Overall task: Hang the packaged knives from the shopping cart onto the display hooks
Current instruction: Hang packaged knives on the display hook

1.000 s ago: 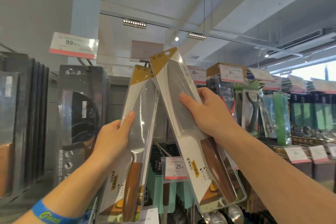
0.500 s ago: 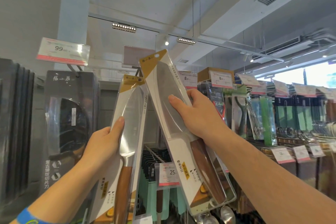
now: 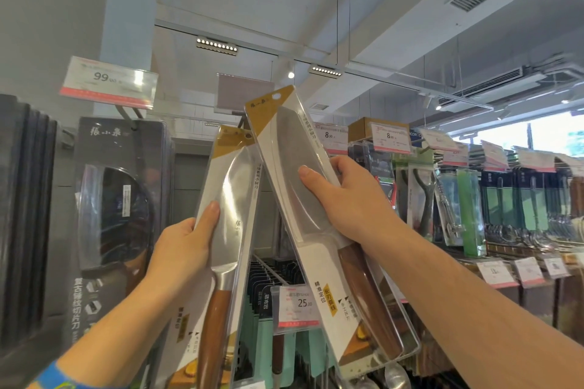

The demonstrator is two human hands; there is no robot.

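Note:
Two packaged knives with wooden handles and gold-topped white cards are raised in front of the display. My left hand (image 3: pixel 185 249) grips the left packaged knife (image 3: pixel 230 211) at its blade, thumb on the front. Its top sits at a display hook (image 3: pixel 243 123) under a blank grey tag. My right hand (image 3: pixel 344 199) grips the right packaged knife (image 3: pixel 319 300), which leans left with its hang hole near the same hook. The shopping cart is out of view.
A dark boxed cleaver (image 3: pixel 117 215) hangs at left under a 99.00 price tag (image 3: pixel 109 80). A 25.00 tag (image 3: pixel 297 305) fronts a lower hook row. Peelers and utensils (image 3: pixel 423 196) hang to the right under price tags.
Both hands and their packages have shifted slightly left and down in view as the camera tilted up. The right package's top stays close to the hook. Grips are unchanged.

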